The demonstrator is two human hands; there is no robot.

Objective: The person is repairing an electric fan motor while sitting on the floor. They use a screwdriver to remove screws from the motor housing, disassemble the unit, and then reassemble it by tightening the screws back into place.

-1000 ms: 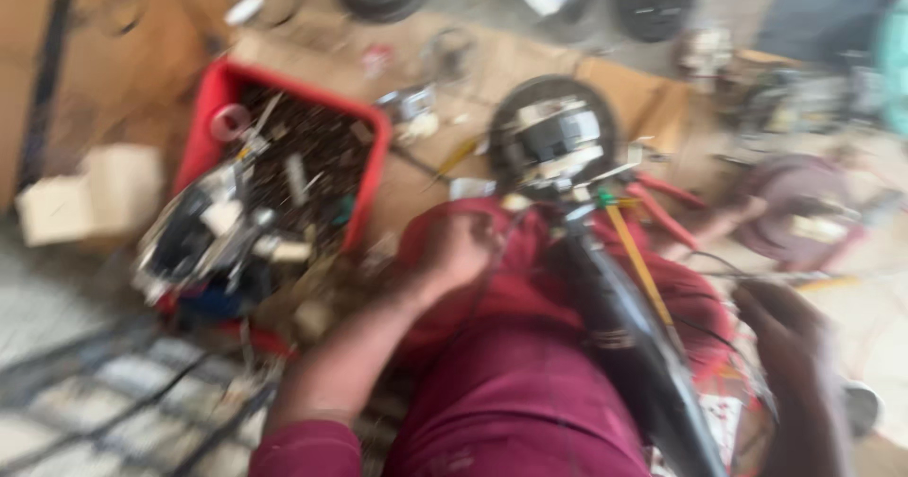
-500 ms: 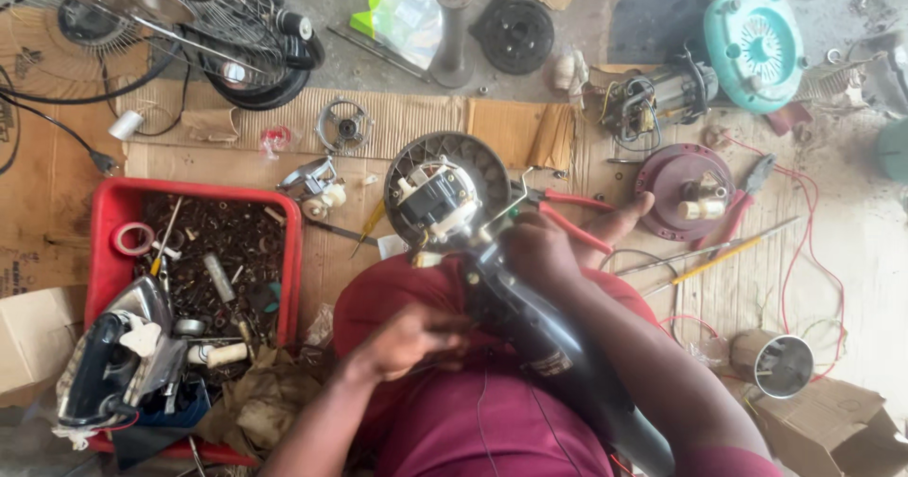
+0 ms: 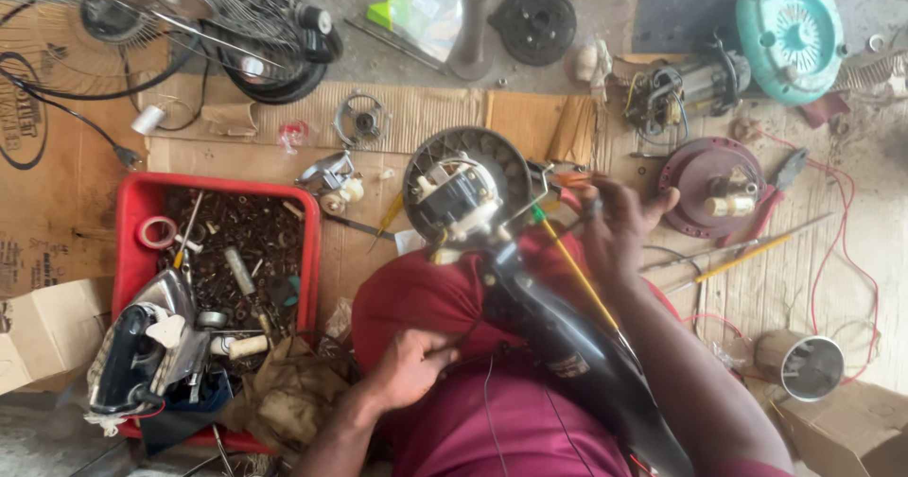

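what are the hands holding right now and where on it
The left hand pinches a thin black wire near its end on the lap. The right hand grips wires beside the fan motor.

A single head-worn view is given, aimed steeply down over the lap and close to both hands; a red tray [image 3: 142, 250] is framed at near left, a teal housing [image 3: 790, 33] at far right.
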